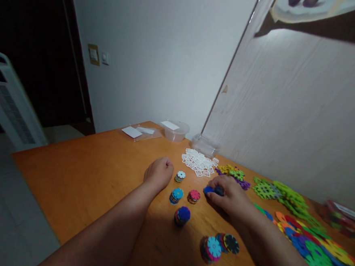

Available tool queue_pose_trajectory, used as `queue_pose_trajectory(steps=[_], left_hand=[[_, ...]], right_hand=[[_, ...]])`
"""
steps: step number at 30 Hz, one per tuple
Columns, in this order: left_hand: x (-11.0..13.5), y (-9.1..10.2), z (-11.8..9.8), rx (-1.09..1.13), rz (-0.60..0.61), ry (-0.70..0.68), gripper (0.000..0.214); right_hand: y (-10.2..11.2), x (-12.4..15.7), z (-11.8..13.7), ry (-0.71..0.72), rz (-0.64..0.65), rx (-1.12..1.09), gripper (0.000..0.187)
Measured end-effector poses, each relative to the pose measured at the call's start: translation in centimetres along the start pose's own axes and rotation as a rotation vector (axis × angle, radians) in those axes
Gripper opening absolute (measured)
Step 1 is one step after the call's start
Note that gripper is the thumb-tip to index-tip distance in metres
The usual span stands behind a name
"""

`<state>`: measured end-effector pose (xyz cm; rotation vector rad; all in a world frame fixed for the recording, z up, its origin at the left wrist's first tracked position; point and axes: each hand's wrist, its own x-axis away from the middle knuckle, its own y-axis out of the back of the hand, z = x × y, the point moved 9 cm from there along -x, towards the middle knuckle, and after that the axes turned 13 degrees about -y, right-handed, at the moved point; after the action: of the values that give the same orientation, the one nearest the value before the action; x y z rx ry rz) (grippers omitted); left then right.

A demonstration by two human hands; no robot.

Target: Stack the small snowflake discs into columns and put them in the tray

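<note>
While both forearms lay on the orange table (85,183), the scene was logged big to small. A loose heap of coloured toothed discs (318,248) filled the lower right of the frame. Green lattice pieces (282,193) ran above it. White square pieces (198,162) lay at centre, with clear tubs (175,131) beyond them. Left hand (159,173) rested as a closed fist just left of centre, nothing visible in it. Right hand (232,197) lay knuckles-up, fingertips pinched on the blue discs (213,189), which sat on the table right of centre, near the pink stack (193,196). Other small stacks (182,215) stood between and below the hands. Judgement: a low, even pinch with the discs kept flat should stop them splaying or knocking their neighbours.
</note>
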<state>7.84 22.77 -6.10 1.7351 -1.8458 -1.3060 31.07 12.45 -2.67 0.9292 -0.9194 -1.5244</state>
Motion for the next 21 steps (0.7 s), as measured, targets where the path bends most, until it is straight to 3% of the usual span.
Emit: queue_pose_trajectory(steps=[5,9,16,21], left_hand=[[0.0,0.1,-0.2,-0.01,-0.002,-0.003,0.021],[0.0,0.2,-0.2,-0.01,-0.008,-0.004,0.019],[0.0,0.2,-0.2,-0.009,-0.004,0.0,0.019],[-0.1,0.2,-0.2,-0.007,-0.012,-0.008,0.018]], right_hand=[[0.6,1.6,3.6,0.111,-0.005,-0.214,0.01],[0.2,2.4,5.5,0.171,0.009,-0.215,0.009],[0.7,1.2,2.0,0.104,-0.041,-0.055,0.018],[-0.8,0.7,0.4,0.094,0.01,0.129,0.02]])
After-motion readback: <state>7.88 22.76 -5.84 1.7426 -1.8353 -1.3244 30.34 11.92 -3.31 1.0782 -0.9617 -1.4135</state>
